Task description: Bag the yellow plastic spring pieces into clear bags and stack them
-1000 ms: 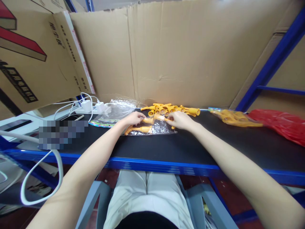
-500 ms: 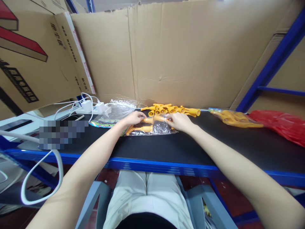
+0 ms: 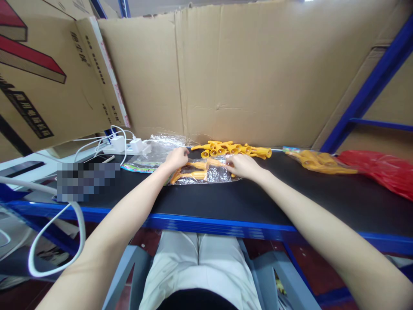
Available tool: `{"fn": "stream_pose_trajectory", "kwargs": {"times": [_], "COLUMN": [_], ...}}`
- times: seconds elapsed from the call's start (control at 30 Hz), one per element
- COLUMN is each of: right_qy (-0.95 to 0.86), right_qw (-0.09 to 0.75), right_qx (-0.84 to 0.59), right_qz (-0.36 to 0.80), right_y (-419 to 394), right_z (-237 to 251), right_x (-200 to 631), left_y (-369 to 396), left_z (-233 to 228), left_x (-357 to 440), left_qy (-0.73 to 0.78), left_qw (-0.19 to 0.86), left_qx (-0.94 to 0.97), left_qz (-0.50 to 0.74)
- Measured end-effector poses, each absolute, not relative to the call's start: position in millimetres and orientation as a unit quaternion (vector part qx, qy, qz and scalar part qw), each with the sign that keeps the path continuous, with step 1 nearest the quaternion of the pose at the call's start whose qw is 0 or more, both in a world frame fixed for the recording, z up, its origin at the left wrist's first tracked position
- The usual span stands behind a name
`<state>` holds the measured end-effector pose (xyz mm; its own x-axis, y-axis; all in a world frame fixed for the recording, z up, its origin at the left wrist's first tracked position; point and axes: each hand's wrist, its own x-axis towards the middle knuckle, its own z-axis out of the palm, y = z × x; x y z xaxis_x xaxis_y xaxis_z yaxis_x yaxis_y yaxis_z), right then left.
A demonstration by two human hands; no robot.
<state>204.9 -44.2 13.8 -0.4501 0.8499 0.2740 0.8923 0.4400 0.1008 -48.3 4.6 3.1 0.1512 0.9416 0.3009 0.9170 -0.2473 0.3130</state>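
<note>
A clear plastic bag (image 3: 206, 174) with yellow plastic horn-shaped pieces (image 3: 193, 175) inside lies flat on the black shelf top (image 3: 258, 198). My left hand (image 3: 176, 158) rests on the bag's left end, fingers pinching its edge. At the bag's right end my right hand (image 3: 241, 165) holds a yellow piece that is partly in the bag's mouth. Just behind the hands lies a loose pile of the same yellow pieces (image 3: 230, 149).
A stack of empty clear bags (image 3: 155, 153) lies at the left, beside a white power strip with chargers (image 3: 127, 145) and a phone (image 3: 98, 159). A filled bag of yellow pieces (image 3: 318, 160) and a red plastic bag (image 3: 380, 168) lie at the right. Cardboard walls stand behind.
My left hand has shifted slightly back and left along the bag's end. My right hand has pushed the yellow piece a little further left into the bag.
</note>
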Motion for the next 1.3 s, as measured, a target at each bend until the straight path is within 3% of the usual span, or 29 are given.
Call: {"fn": "stream_pose_trajectory", "kwargs": {"times": [0.13,0.27,0.5,0.67,1.1,1.3], "right_qy": [-0.84,-0.842,-0.863,-0.802,-0.716,-0.733], "right_qw": [0.108,0.139,0.301,0.362,0.342,0.313], "right_qx": [-0.519,-0.517,-0.398,-0.454,-0.491,-0.482], "right_qz": [-0.113,-0.066,0.081,0.136,0.36,0.365], "right_y": [-42.7,-39.7,-25.3,-13.7,-25.5,-30.2], "right_z": [12.6,10.6,-2.9,-17.0,-9.4,-5.3], "right_x": [206.8,207.5,205.6,204.3,200.7,198.7], "left_y": [6.4,8.5,15.9,13.6,14.3,4.6], "left_z": [2.6,-1.7,-7.1,-5.3,-3.5,2.9], "left_x": [-56.4,-56.9,-54.3,-52.7,-52.2,-45.4], "left_qy": [0.703,0.663,0.599,0.592,0.585,0.526], "left_qw": [-0.012,0.015,0.025,0.027,0.003,0.002], "left_qx": [0.697,0.741,0.792,0.796,0.8,0.822], "left_qz": [0.141,0.108,0.113,0.126,0.131,0.219]}}
